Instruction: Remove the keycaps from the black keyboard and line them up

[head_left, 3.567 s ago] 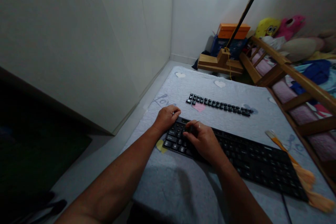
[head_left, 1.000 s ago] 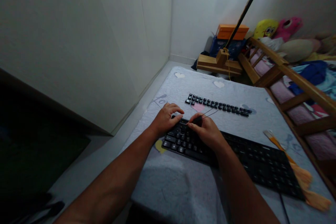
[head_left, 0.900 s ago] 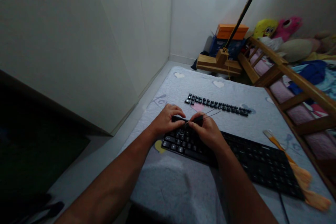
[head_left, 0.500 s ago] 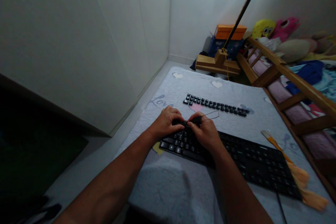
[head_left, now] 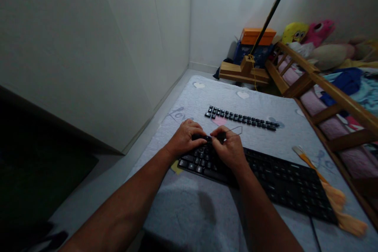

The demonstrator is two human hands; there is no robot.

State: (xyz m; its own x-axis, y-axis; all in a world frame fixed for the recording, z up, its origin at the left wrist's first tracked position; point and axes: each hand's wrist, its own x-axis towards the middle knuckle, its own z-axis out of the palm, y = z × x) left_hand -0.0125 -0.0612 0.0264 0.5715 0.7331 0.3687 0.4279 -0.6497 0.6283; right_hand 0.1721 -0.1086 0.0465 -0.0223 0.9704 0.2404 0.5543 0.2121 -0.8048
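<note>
A black keyboard (head_left: 283,183) lies at a slant on the patterned cloth. My left hand (head_left: 189,137) is closed on its far left edge, thumb over the top rows and fingers behind. Just to the right, my right hand (head_left: 228,147) pinches a keycap puller by its dark handle. The thin wire loop of the keycap puller (head_left: 237,130) sticks out to the right above the knuckles. Its other end is at the keyboard's back row by my left fingertips, too small to make out. Beyond the hands, loose keycaps (head_left: 233,116) are lined up in rows.
A brush (head_left: 305,157) and an orange cloth (head_left: 351,220) lie at the keyboard's right end, where a cable (head_left: 315,232) runs off. A wooden bed rail (head_left: 330,82) borders the right side. A pole on a wooden base (head_left: 245,71) stands behind, and a pale cabinet (head_left: 118,47) rises at left.
My right hand has turned slightly, and the puller's handle is more hidden by the fingers. The left hand keeps its place on the keyboard. The view has shifted a little.
</note>
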